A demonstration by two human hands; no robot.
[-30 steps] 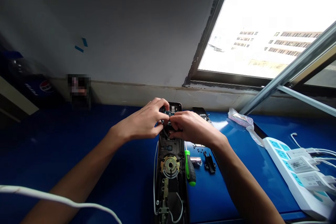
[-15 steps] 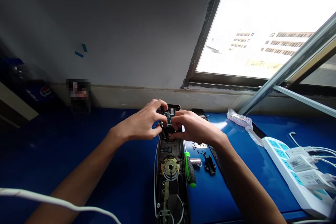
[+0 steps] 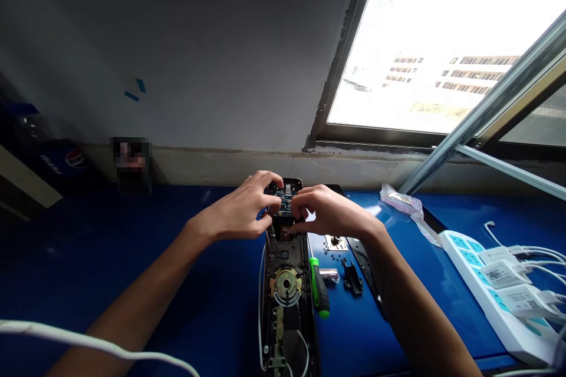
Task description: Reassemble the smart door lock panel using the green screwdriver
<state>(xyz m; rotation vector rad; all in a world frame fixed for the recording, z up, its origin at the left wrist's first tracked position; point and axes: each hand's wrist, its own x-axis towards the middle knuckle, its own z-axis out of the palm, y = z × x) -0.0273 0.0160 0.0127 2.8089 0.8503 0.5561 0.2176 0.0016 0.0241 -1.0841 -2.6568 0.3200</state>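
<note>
A long black casing (image 3: 280,255), which looks like an opened door-lock panel, lies lengthwise before me with a round metal part (image 3: 287,285) at its middle. A dark circuit board (image 3: 285,203) sits at its far end. Along the board's left edge, the bent fingers of my left hand (image 3: 250,206) grip it. My right hand (image 3: 325,210) curls its fingers at the board's right edge, the thumb lower down by a small reddish part (image 3: 285,232). The fingertips are partly hidden. Right of the casing rests a green-and-black screwdriver (image 3: 319,290).
Small screws (image 3: 336,258), a black plastic bracket (image 3: 352,279), a wrapped cylinder (image 3: 329,275) and a metal plate (image 3: 336,242) lie to the right. A dark panel (image 3: 365,265) lies partly under my right forearm. Further right is a power strip (image 3: 480,283) with chargers. A white cable (image 3: 97,341) crosses lower left.
My right hand has moved slightly right, with its fingers now at the board's edge, and more of the board shows. The left hand keeps nearly the same place. The view has shifted a little.
</note>
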